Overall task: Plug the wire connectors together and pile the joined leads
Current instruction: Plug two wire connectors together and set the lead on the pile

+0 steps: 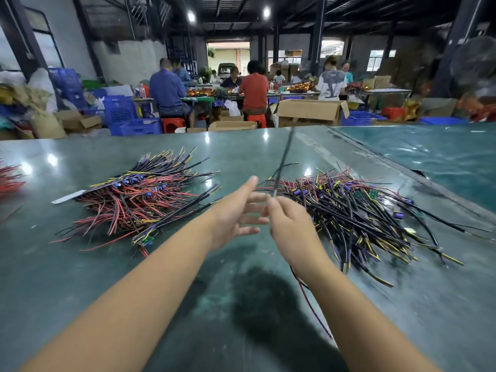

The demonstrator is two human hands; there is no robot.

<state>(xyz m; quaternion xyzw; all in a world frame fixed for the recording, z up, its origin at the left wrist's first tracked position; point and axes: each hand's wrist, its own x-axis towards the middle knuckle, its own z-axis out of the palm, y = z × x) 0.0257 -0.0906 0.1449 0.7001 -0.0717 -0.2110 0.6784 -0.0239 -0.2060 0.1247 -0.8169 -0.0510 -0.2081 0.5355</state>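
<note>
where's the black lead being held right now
In the head view the black lead rises from the right hand at centre, beside the open left hand, between the two wire piles.

Head view looks forward-down, close over table point(80, 264).

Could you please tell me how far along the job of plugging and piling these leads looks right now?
Which pile holds joined leads can't be told. The left pile, red and black wires, is fairly aligned; the right pile of black leads is tangled. In hand: the right hand pinches a black lead that stands up blurred, while the left hand is open beside it, holding nothing. Both piles are large, so plenty seems left.
</note>
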